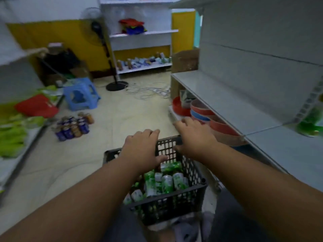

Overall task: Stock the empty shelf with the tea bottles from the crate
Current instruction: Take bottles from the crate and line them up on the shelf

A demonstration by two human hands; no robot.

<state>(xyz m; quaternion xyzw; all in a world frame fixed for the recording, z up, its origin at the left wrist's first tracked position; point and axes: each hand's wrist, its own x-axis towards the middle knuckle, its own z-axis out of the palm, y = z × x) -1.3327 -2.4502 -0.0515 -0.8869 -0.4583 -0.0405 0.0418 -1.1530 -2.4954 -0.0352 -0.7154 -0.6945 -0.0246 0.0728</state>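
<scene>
both hands over the crate of tea bottles

the long pale grey metal shelf point(232, 102) runs along the right, its board bare; at its far right edge lies a blurred green packet point(311, 123); under it, on the lower board, stacked red and blue plastic basins point(202, 110); on the tiled floor stands the black latticed plastic crate point(174, 205), just beside the shelf's front edge; inside it lie green-and-white labelled tea bottles point(166, 182), heaped on their sides across the crate's bottom; the left hand point(141, 147) hangs palm down over the crate's far left corner, fingers loosely spread, holding nothing; the right hand point(194, 135) hovers over the far right corner, fingers relaxed and spread, empty; near the left shelving's edge, a cluster of blue and brown cans point(73, 126) on the floor.
</scene>
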